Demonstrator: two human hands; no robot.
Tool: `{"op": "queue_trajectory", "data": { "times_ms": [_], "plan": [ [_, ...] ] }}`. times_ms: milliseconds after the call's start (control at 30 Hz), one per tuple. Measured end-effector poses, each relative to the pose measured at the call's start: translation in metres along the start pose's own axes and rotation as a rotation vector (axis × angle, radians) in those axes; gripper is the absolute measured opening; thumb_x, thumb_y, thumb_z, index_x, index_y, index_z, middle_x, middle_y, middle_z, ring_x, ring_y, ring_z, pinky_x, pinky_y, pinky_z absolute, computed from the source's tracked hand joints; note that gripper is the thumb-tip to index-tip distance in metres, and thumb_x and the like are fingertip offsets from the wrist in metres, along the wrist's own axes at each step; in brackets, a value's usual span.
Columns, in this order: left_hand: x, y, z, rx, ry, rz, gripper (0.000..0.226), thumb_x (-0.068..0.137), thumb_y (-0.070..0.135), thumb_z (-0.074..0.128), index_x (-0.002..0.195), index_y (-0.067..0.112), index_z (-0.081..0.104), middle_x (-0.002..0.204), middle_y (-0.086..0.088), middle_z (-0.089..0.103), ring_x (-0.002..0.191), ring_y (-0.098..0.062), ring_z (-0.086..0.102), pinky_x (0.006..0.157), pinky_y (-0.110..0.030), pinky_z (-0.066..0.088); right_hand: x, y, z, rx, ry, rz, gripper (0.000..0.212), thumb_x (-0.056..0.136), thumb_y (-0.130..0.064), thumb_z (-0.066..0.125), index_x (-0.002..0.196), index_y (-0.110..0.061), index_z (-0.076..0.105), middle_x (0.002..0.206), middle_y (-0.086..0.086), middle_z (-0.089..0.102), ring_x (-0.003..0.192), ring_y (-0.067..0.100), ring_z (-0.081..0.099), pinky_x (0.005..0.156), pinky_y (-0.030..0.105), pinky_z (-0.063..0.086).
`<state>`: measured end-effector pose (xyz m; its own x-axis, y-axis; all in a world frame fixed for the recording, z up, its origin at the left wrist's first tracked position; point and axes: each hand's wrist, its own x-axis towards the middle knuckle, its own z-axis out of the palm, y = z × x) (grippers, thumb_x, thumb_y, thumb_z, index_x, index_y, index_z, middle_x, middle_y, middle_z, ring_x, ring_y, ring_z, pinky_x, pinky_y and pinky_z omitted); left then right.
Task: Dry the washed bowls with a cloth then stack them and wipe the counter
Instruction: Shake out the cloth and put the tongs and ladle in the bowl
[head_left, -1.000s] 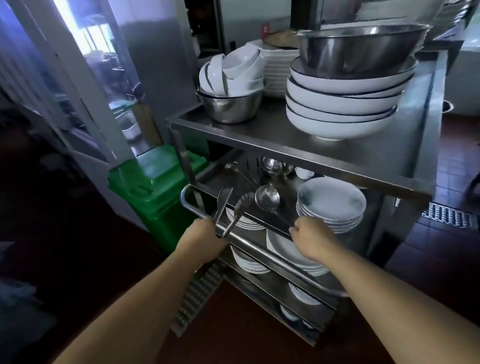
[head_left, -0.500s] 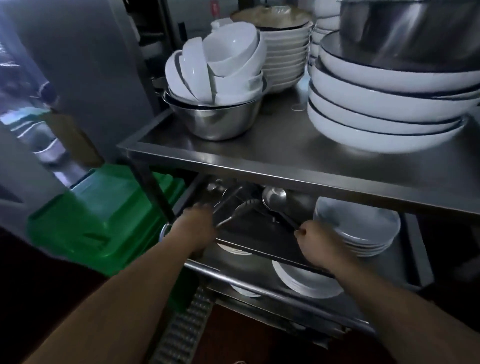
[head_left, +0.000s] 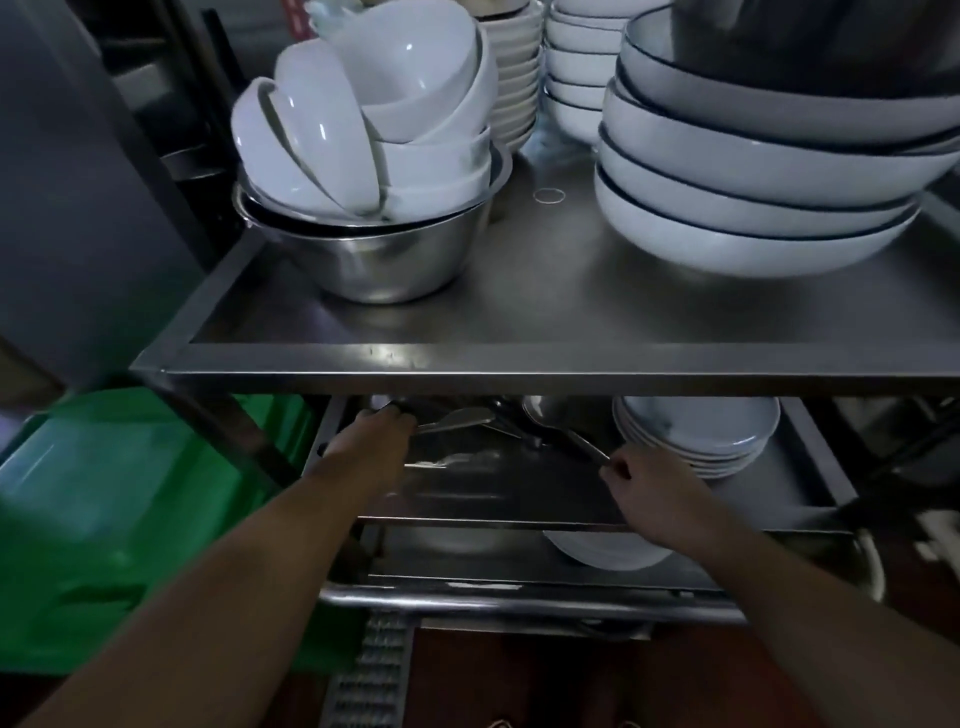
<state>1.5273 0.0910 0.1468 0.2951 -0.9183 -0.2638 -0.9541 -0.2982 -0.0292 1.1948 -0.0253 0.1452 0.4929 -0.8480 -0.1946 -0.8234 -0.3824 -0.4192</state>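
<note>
Both hands have gone deeper under the tabletop (head_left: 519, 364) onto the middle shelf, left hand (head_left: 376, 434) gripping tongs (head_left: 457, 418), right hand (head_left: 641, 480) pinching a ladle (head_left: 566, 431) handle, while the bowls (head_left: 374, 124) above sit untouched, drying not begun.

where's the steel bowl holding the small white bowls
In the head view, the steel bowl sits top left on the cart's top shelf, left of the stacked wide bowls.

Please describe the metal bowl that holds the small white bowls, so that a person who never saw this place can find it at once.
Look at the top shelf of the steel cart. The metal bowl stands at its near left corner, left of the stack of wide plates. It is the only shiny steel dish in front there, and small white bowls lean in it, tilted on their sides.
</note>
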Motion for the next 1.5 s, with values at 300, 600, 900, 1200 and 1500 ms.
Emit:
{"op": "queue_trajectory", "data": {
  "times_ms": [300, 600, 900, 1200, 1500],
  "plan": [
    [0.021, -0.021, 0.025, -0.049, -0.02, 0.106, 0.049, 0.087, 0.011, 0.067, 0.135, 0.018, 0.061, 0.135, -0.006, 0.057, 0.125, -0.034, 0.058, 0.103, -0.046, 0.051, -0.008, -0.002, 0.006, 0.0, -0.114, -0.059, 0.019, 0.106, -0.04, 0.057, 0.09, -0.033, 0.064, 0.073, -0.006, 0.065, 0.062, 0.004, 0.061, 0.054, 0.023, 0.036],
    [0.018, -0.017, 0.029, -0.127, -0.029, 0.081, 0.04, 0.086, 0.011, 0.069, 0.123, 0.024, 0.063, 0.121, -0.002, 0.063, 0.107, -0.03, 0.067, 0.088, -0.051, 0.06, 0.006, -0.013, 0.015, -0.159, -0.184, -0.147, 0.026, 0.107, -0.043, 0.054, 0.084, -0.032, 0.061, 0.076, -0.006, 0.064, 0.066, 0.004, 0.061, 0.057, 0.027, 0.041],
    [0.006, -0.021, 0.034, -0.243, 0.025, 0.01, 0.081, 0.079, 0.022, 0.074, 0.154, 0.03, 0.044, 0.148, -0.002, 0.05, 0.135, -0.031, 0.052, 0.107, -0.048, 0.05, 0.028, -0.012, 0.02, -0.279, -0.219, -0.188, 0.012, 0.106, -0.044, 0.053, 0.095, -0.04, 0.057, 0.09, -0.012, 0.063, 0.079, 0.004, 0.058, 0.066, 0.03, 0.042],
    [-0.019, -0.017, 0.03, -0.336, 0.085, 0.006, 0.065, 0.087, 0.034, 0.068, 0.149, 0.032, 0.049, 0.145, 0.0, 0.053, 0.134, -0.027, 0.05, 0.11, -0.046, 0.048, 0.042, -0.022, 0.031, -0.3, -0.129, -0.202, 0.021, 0.108, -0.039, 0.05, 0.11, -0.029, 0.068, 0.108, -0.004, 0.064, 0.094, 0.017, 0.064, 0.084, 0.041, 0.056],
    [-0.031, 0.003, 0.026, -0.351, 0.141, 0.033, 0.058, 0.091, 0.034, 0.067, 0.147, 0.029, 0.052, 0.145, 0.001, 0.054, 0.132, -0.026, 0.053, 0.107, -0.043, 0.048, 0.038, -0.029, 0.048, -0.245, -0.011, -0.1, 0.017, 0.103, -0.027, 0.057, 0.108, -0.022, 0.072, 0.108, 0.005, 0.069, 0.099, 0.026, 0.066, 0.084, 0.04, 0.056]
  ]
}}
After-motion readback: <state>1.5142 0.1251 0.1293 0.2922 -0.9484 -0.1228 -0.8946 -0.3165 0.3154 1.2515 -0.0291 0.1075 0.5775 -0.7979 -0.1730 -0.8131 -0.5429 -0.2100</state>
